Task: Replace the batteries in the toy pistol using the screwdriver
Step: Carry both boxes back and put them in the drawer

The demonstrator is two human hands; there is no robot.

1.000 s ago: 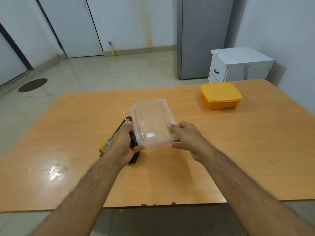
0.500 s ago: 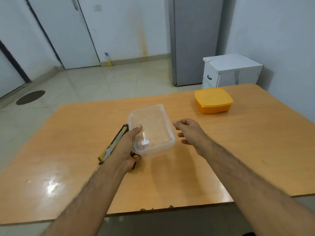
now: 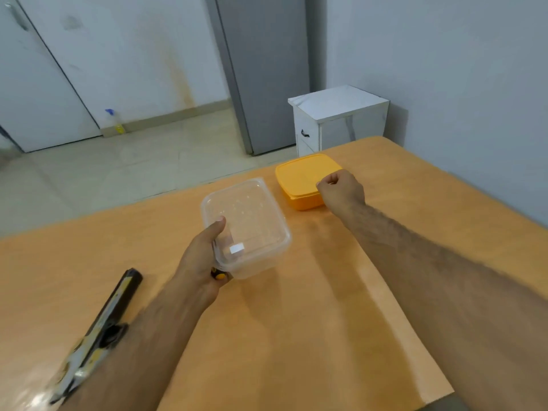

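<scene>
Holding clear rectangular plastic tub (image 3: 249,229), left hand (image 3: 201,262) grip clamped; right hand (image 3: 341,189) grip curled together, empty, over orange lidded box (image 3: 299,179).

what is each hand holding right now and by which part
Left hand grips the clear plastic container by its near-left corner, plus a black-and-yellow handle. Right hand holds nothing visible.

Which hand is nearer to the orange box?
Right. The right hand is over the near corner of the orange box; whether it touches is unclear. The left hand is farther away, holding the clear box.
</scene>
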